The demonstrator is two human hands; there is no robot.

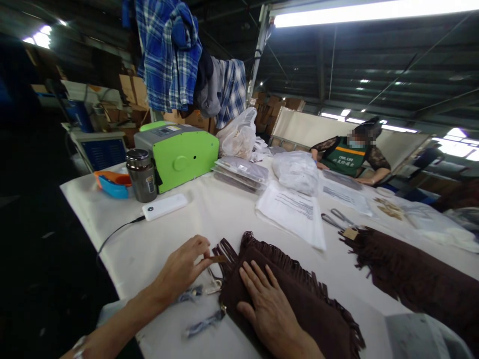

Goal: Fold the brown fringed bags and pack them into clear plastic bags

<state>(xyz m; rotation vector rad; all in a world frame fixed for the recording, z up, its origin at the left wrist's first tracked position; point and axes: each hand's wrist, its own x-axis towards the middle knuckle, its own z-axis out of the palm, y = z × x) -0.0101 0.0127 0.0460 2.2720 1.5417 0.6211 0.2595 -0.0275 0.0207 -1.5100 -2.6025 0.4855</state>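
Observation:
A dark brown fringed bag (292, 279) lies flat on the table in front of me, its fringe running along the far edge and a small gold-coloured metal piece at its near left corner. My right hand (267, 304) rests on it, palm down with fingers stretched out. Beside its left end, my left hand (189, 262) pinches a small brown tag (219, 259) between thumb and fingertips, close to the loose fringe strands. Below that hand, plastic-wrapped metal parts (205, 323) lie on the table by the bag.
A second brown fringed piece (415, 264) lies right, near scissors (339, 218). Printed white plastic bags (294, 209) and packed flat goods (243, 172) sit farther back. A green machine (187, 157), a flask (141, 177) and a white power bank (164, 207) stand left. Across the table sits a co-worker (352, 154).

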